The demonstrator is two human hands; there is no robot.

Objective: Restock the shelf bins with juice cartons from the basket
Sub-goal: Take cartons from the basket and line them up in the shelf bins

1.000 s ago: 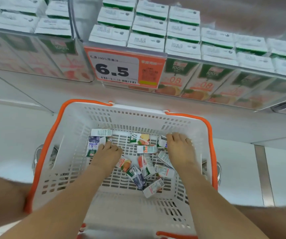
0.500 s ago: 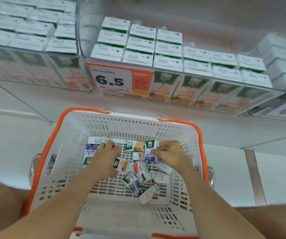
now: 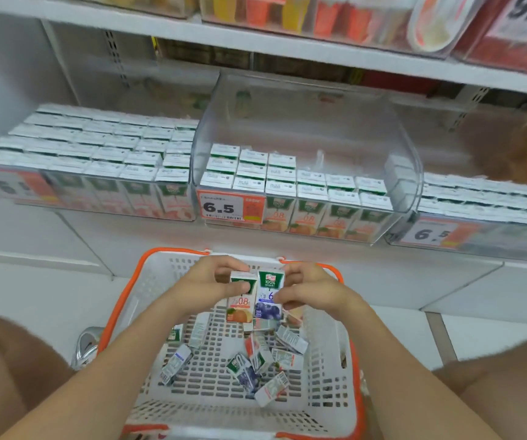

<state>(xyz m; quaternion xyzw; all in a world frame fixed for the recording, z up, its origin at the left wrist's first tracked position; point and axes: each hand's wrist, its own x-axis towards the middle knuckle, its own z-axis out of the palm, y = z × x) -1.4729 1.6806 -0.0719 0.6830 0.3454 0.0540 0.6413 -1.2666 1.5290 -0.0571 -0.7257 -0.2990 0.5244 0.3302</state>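
Note:
My left hand (image 3: 206,282) grips an orange juice carton (image 3: 240,300) and my right hand (image 3: 306,289) grips a blueberry juice carton (image 3: 269,296). Both cartons are upright, side by side, lifted above the far end of the white basket (image 3: 329,369) with its orange rim. Several small cartons (image 3: 256,363) lie scattered on the basket floor. Straight ahead, a clear shelf bin (image 3: 408,173) holds orange juice cartons (image 3: 287,182) in its front rows; its back half is bare.
A full bin of cartons (image 3: 97,147) sits to the left and another bin (image 3: 484,198) to the right. Price tags reading 6.5 (image 3: 224,208) hang on the bin fronts. An upper shelf (image 3: 287,42) overhangs the bins. My knees flank the basket.
Both hands closed on a carton each and lifted them out of the pile. The camera tilted up, so more of the shelf and the bin's bare back half show.

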